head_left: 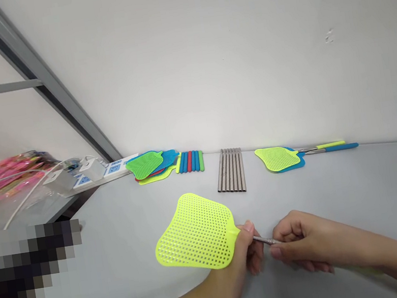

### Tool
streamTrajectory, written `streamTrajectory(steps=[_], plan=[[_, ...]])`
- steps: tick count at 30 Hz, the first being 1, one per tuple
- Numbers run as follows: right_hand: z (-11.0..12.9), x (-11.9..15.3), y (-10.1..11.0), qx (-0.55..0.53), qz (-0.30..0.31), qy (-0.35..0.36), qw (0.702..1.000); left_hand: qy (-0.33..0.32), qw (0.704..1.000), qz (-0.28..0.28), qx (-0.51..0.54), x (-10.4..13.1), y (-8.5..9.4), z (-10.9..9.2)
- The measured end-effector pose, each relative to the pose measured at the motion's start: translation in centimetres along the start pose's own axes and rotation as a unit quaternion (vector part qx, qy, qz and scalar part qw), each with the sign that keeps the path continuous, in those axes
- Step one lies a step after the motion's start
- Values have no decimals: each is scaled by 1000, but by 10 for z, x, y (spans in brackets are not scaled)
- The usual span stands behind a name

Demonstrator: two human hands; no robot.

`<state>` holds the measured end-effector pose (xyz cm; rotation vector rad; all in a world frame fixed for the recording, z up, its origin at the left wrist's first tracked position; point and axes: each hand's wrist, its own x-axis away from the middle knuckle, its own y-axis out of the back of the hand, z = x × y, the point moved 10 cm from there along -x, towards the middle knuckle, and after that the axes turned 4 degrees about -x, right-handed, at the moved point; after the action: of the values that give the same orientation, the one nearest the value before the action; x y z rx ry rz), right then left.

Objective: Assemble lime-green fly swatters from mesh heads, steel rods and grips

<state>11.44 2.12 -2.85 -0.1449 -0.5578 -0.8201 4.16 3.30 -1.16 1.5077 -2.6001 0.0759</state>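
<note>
A yellow fly swatter (pixel 199 231) with a perforated head is held above the table between both hands. My left hand (pixel 248 248) pinches it at the neck, just where the head narrows. My right hand (pixel 301 240) is closed around its thin metal rod (pixel 263 240), a short stretch of which shows between the hands. A bit of yellow, perhaps the handle, shows beneath my right wrist. Behind the hands, several metal tubes (pixel 230 171) lie side by side. To the right, a yellow swatter (pixel 278 158) lies partly over a blue one (pixel 299 163), both with handles.
Loose swatter heads (pixel 145 165) in green, blue, red and yellow overlap at the back left, beside a row of coloured handles (pixel 190 161). A power strip (pixel 115 169) with plugs and cables sits further left, near plastic-wrapped items (pixel 5 183). The wall borders the grey table (pixel 387 190).
</note>
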Motion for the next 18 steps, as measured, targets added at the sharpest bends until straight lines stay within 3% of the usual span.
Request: streamTrajectory(steps=[9, 18], plan=[[0, -2, -2, -79, 15, 19, 997, -5, 999, 15, 38, -1, -4, 2], [4, 0, -7, -145, 47, 14, 988, 4, 997, -50, 56, -4, 11, 10]])
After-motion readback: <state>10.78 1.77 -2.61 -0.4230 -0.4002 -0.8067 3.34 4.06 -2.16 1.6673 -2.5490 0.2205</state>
